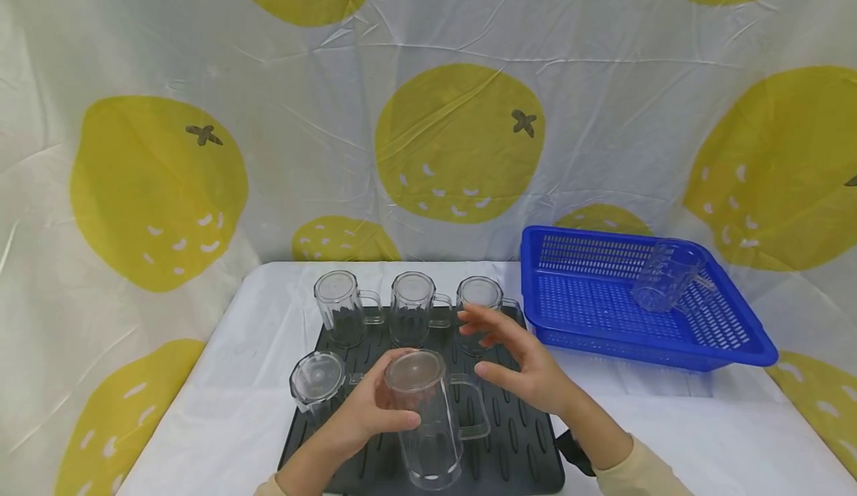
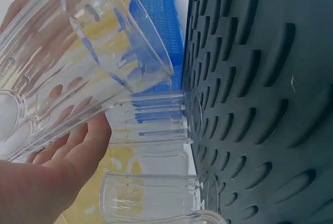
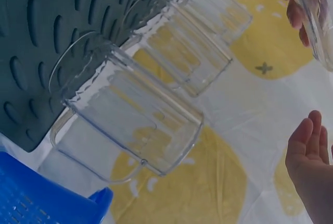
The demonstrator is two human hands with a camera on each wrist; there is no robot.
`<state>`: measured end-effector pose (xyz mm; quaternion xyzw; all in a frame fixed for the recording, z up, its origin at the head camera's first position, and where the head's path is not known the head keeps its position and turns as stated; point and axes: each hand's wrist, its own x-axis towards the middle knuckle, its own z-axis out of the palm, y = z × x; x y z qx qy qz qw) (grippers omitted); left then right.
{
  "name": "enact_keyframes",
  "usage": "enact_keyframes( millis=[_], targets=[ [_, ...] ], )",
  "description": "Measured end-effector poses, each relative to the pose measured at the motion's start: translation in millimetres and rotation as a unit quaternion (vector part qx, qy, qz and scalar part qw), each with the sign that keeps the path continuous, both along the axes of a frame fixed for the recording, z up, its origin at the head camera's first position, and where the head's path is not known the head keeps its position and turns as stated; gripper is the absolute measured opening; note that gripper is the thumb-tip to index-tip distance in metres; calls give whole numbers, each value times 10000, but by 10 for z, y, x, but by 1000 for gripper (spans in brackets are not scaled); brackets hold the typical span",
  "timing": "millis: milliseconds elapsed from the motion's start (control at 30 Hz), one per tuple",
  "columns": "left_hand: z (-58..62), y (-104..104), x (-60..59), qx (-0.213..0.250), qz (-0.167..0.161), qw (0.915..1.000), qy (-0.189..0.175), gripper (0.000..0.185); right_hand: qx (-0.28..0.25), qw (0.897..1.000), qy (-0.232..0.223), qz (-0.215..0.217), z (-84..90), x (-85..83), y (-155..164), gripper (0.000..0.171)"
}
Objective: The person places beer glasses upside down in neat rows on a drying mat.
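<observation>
My left hand (image 1: 364,410) grips a clear faceted mug (image 1: 428,418) upside down, lifted a little above the dark grey ribbed mat (image 1: 515,436); the same mug (image 2: 67,62) fills the left wrist view. My right hand (image 1: 518,366) hovers open just right of it, fingers spread, touching nothing. Three more upturned mugs (image 1: 411,308) stand in the mat's back row and another mug (image 1: 318,384) at front left. In the right wrist view the back-row mugs (image 3: 130,114) and my right fingertips (image 3: 309,138) show.
A blue slotted plastic basket (image 1: 589,295) sits at the right on the white table (image 1: 228,377), with one clear mug (image 1: 666,277) lying on its side inside. A white cloth with yellow fruit prints (image 1: 462,143) hangs behind.
</observation>
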<state>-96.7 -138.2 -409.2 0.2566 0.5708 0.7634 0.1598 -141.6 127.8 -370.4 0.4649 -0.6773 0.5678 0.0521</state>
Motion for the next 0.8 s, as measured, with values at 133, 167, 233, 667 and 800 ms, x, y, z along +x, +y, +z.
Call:
enact_keyframes(
  millis=[133, 167, 233, 667, 800],
  targets=[
    [12, 17, 17, -161, 176, 9988, 434, 75, -10, 9999, 8, -106, -42, 5, -33, 60],
    [16, 20, 18, -196, 200, 9982, 530, 76, -22, 9999, 9, -136, -51, 6, -41, 59],
    [28, 25, 20, -254, 246, 9965, 753, 79, -36, 9997, 24, -220, -68, 11, -58, 57],
    [86, -16, 5, -639, 678, 9848, 1464, 82, -33, 9997, -206, -124, -190, 38, -140, 44],
    [97, -21, 4, -727, 749, 9860, 1302, 82, -35, 9991, -409, -137, -216, 53, -155, 39]
  ],
)
